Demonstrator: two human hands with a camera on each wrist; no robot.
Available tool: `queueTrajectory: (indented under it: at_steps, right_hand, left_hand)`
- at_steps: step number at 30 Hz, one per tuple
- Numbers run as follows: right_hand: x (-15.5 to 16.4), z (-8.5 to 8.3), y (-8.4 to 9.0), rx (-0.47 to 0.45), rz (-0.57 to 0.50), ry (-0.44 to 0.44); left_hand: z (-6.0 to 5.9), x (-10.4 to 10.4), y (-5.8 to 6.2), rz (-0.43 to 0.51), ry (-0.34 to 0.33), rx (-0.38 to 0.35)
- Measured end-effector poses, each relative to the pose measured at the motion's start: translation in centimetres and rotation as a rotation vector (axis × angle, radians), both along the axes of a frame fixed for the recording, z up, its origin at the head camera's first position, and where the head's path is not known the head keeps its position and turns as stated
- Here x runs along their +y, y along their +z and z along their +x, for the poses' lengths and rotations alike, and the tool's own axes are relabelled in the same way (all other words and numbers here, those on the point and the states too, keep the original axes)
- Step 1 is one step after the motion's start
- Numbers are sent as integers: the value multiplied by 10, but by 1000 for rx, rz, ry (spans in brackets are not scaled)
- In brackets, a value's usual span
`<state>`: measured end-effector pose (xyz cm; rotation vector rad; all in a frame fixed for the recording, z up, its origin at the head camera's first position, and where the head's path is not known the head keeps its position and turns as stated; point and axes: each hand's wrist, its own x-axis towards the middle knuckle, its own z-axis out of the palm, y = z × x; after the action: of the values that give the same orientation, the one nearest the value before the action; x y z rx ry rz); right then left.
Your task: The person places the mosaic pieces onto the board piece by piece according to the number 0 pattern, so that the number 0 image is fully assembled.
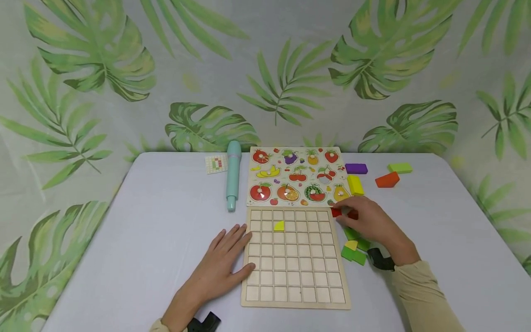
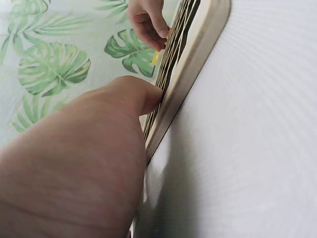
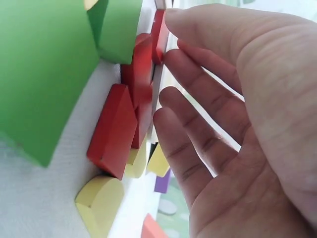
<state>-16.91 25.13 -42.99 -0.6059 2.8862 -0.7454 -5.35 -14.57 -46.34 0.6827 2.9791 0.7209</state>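
Observation:
A wooden grid board lies flat on the table, with a yellow quarter-round block in one cell of its second row. My left hand rests at the board's left edge, fingers extended; in the left wrist view its thumb touches the frame. Near the board's upper right corner, my right hand pinches a small red block between thumb and fingertips. More red blocks lie just under that hand, beside green blocks and a yellow rounded block.
A fruit picture puzzle adjoins the board's far edge. Left of it lie a teal pen-shaped object and a small patterned card. Purple, yellow, orange and light green blocks sit to the right.

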Motion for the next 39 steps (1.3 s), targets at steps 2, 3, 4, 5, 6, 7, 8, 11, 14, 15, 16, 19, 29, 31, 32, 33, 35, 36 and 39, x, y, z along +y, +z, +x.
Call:
queueTrajectory:
  at_steps: [2, 3, 4, 5, 6, 7, 8, 11, 14, 15, 16, 19, 29, 31, 32, 33, 35, 36, 39]
  right_hand:
    - [1, -1, 0, 11, 4, 2]
    - [1, -1, -1, 14, 6, 4]
    - [1, -1, -1, 20, 12, 5]
    - [1, -1, -1, 23, 19, 4]
    - [1, -1, -1, 25, 27, 3]
    - [1, -1, -1, 28, 34, 2]
    - [1, -1, 0, 28, 41, -1]
    - [2, -1, 1, 20, 53, -10]
    - [3, 0, 3, 3, 52, -9]
    - [3, 0, 4, -2, 53, -6]
    - [4, 0, 4, -7, 54, -4]
    - [5, 0, 3, -26, 65, -2]
    - [5, 0, 0, 18, 87, 19]
    - [4, 1, 1, 40, 84, 15]
    - [2, 2, 2, 46, 76, 14]
    - [0, 3, 2, 51, 69, 14]
    - [-5, 4, 4, 51, 45, 20]
    - [-8, 5, 4, 47, 32, 26]
    - [-20, 7, 4, 46, 13, 53]
  left_hand:
    - [0, 0, 0, -3, 0, -2]
    - [0, -1, -1, -7, 1, -5]
    - [-1, -1, -1, -8, 1, -7]
    - [-1, -1, -1, -10, 0, -11]
    - [-1, -1, -1, -11, 0, -11]
    - [-1, -2, -1, -9, -1, -12]
    - [-1, -2, -1, -8, -3, -10]
    - [-1, -3, -1, -5, -7, -1]
    - [0, -3, -2, -2, -12, 9]
    - [0, -3, -2, -2, -13, 9]
    - [0, -3, -2, -1, -13, 11]
    - [0, -3, -3, -4, -12, 8]
    - [0, -3, -3, -4, -11, 4]
    - [0, -2, -3, -5, -11, 0]
    - [0, -2, -3, -6, -10, -3]
    - [0, -2, -3, -7, -9, -6]
    - [0, -2, -3, -8, -9, -11]
    - [-1, -2, -3, -9, -9, -12]
    - [-1, -2, -3, -10, -9, -13]
